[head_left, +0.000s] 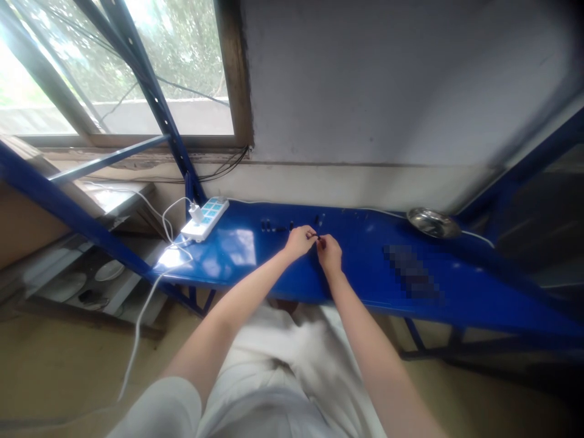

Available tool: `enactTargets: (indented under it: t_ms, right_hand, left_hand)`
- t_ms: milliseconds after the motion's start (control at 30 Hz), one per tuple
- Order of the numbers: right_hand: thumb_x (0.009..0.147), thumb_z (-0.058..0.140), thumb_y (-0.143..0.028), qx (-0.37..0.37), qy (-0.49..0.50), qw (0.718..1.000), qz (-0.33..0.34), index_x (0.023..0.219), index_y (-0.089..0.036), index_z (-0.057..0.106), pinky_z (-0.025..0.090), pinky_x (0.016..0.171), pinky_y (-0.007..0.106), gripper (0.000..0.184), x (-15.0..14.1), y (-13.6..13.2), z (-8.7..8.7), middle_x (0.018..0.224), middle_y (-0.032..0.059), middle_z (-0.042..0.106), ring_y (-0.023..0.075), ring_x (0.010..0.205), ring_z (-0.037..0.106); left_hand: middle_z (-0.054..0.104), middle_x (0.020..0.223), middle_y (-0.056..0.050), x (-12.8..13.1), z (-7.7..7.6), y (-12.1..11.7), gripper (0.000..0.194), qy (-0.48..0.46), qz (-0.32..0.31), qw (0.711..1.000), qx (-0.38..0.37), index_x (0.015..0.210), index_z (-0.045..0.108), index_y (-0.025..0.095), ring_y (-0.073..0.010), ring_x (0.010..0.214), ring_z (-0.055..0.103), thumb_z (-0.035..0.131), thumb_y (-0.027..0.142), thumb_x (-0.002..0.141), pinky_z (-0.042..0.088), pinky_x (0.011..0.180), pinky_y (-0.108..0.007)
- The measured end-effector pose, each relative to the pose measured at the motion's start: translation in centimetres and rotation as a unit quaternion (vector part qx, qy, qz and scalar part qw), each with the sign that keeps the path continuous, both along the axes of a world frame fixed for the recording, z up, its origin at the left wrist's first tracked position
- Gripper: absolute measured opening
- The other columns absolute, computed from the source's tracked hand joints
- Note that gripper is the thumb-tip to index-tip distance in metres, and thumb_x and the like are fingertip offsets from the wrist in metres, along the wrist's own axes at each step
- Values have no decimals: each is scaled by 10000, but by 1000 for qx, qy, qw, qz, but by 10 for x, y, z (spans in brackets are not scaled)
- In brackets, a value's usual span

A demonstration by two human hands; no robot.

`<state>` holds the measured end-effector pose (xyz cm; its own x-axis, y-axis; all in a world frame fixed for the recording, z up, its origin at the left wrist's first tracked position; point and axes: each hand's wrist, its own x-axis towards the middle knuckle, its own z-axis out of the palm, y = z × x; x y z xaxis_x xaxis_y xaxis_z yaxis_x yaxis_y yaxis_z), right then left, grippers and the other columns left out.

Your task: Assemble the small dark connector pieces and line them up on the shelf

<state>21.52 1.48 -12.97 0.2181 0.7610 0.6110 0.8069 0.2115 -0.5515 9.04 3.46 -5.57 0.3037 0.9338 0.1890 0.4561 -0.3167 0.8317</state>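
Above the blue tabletop (365,255), my left hand (300,241) and my right hand (330,250) meet at the fingertips. Both are closed in a pinch on a small dark, thin piece (314,236), too small and blurred for me to name its kind. Just behind my hands, several small dark cylindrical pieces (268,225) lie in a loose row on the table. Another dark piece (316,219) is farther back, beside a tiny pale one (323,216).
A white power strip (201,228) with a plugged-in charger (196,212) sits at the table's left end, its cable hanging over the edge. Toward the back right is a shiny metal dish (433,222). A pixelated dark patch (410,271) lies in front of it. Blue posts (159,103) flank the table.
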Motion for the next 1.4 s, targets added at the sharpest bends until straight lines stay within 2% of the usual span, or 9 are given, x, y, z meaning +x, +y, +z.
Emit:
enactTargets:
  t_ms: [133, 367, 467, 567, 733, 900, 1033, 1233, 1400]
  right_hand:
    - [831, 415, -275, -32, 17, 999, 28, 834, -173, 552, 440, 689, 319, 171, -5, -1, 5, 796, 89, 622, 199, 742, 562]
    - [780, 515, -340, -121, 147, 980, 67, 856, -181, 552, 470, 707, 323, 180, -13, 17, 24, 837, 68, 650, 183, 752, 605]
    - [742, 554, -337, -164, 162, 969, 87, 815, -177, 556, 473, 705, 313, 176, -16, 31, 31, 775, 43, 650, 166, 709, 608]
    - [695, 596, -313, -199, 170, 962, 75, 767, -168, 565, 472, 684, 292, 164, -18, 44, 36, 751, 41, 646, 158, 699, 606]
    - [675, 578, -194, -253, 222, 938, 82, 762, -145, 580, 465, 621, 235, 100, -18, 61, 38, 702, 42, 657, 133, 646, 611]
    - [644, 579, -124, -302, 101, 944, 90, 660, -135, 595, 435, 579, 207, 25, -20, 72, 41, 631, 41, 654, 135, 620, 605]
    - [633, 644, -186, -298, 7, 951, 84, 626, -132, 616, 420, 562, 208, 62, -27, 79, 39, 673, 51, 656, 148, 635, 602]
    - [632, 689, -278, -297, -19, 952, 70, 631, -134, 633, 410, 548, 202, 155, -31, 85, 33, 683, 46, 655, 147, 642, 600]
    - [617, 685, -237, -319, 0, 943, 95, 623, -128, 635, 412, 542, 200, 120, -27, 89, 37, 617, 35, 637, 148, 621, 597]
  left_hand:
    - [645, 732, -36, -14, -16, -10, 153, -80, 50, 995, 10, 862, 627, 150, -115, 647, 576, 595, 211, 726, 467, 675, -247]
    - [641, 715, -36, -46, -43, -24, 228, -160, 147, 976, 3, 773, 618, 163, -134, 678, 593, 494, 353, 797, 457, 683, -262]
    - [637, 716, -29, -48, -46, -26, 239, -174, 162, 971, 4, 780, 613, 166, -129, 672, 585, 486, 367, 800, 452, 672, -254]
    - [632, 719, -25, -47, -47, -28, 241, -176, 161, 971, 9, 782, 611, 164, -123, 671, 577, 485, 369, 800, 445, 663, -241]
    - [614, 692, -12, -48, -45, -29, 243, -164, 160, 973, 8, 759, 594, 160, -109, 652, 565, 456, 352, 814, 439, 664, -225]
    - [609, 678, -5, -49, -44, -30, 231, -164, 153, 974, 5, 745, 593, 161, -104, 640, 563, 453, 334, 810, 436, 663, -224]
    - [610, 682, -6, -49, -43, -31, 229, -166, 152, 974, 3, 742, 598, 160, -107, 650, 566, 457, 329, 805, 438, 664, -228]
    - [604, 660, -2, -49, -40, -32, 216, -164, 156, 974, -6, 733, 596, 158, -106, 641, 566, 463, 314, 804, 437, 663, -223]
    - [606, 666, -4, -50, -39, -32, 204, -165, 156, 974, -16, 737, 593, 159, -111, 648, 572, 467, 306, 801, 440, 660, -225]
